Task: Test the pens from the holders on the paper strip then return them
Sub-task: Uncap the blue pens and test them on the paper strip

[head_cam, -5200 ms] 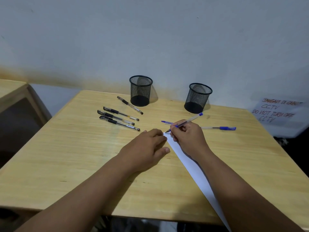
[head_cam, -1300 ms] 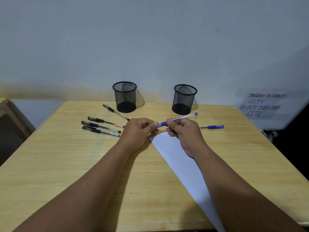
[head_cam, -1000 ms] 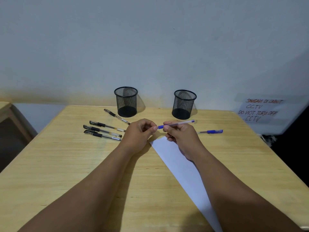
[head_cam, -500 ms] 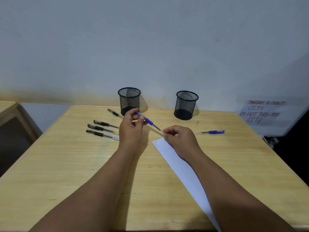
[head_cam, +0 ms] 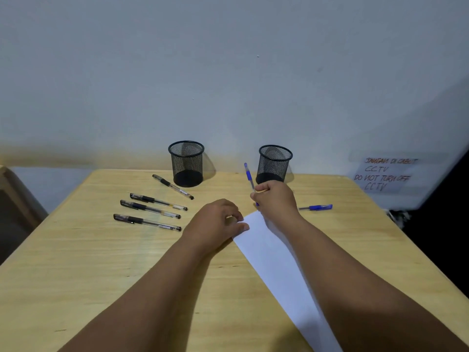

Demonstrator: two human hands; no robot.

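Observation:
My right hand (head_cam: 276, 199) grips a blue pen (head_cam: 249, 177) that stands nearly upright, its capped end pointing up and its lower end at the top of the white paper strip (head_cam: 279, 265). My left hand (head_cam: 215, 221) rests on the strip's upper left corner, fingertips touching the paper. Two black mesh holders (head_cam: 186, 162) (head_cam: 275, 162) stand near the wall, and I see no pens in them. Several black pens (head_cam: 149, 209) lie in a row on the table left of my hands. Another blue pen (head_cam: 316, 207) lies to the right of my right hand.
The wooden table (head_cam: 88, 262) ends at the wall behind the holders and drops off at its left and right edges. A handwritten notice (head_cam: 385, 174) is taped to the wall at the right. Part of another table (head_cam: 7, 179) shows at the far left.
My left hand let go of the blue pen and came down onto the paper's corner. My right hand now holds that pen alone, turned upright over the strip's top end.

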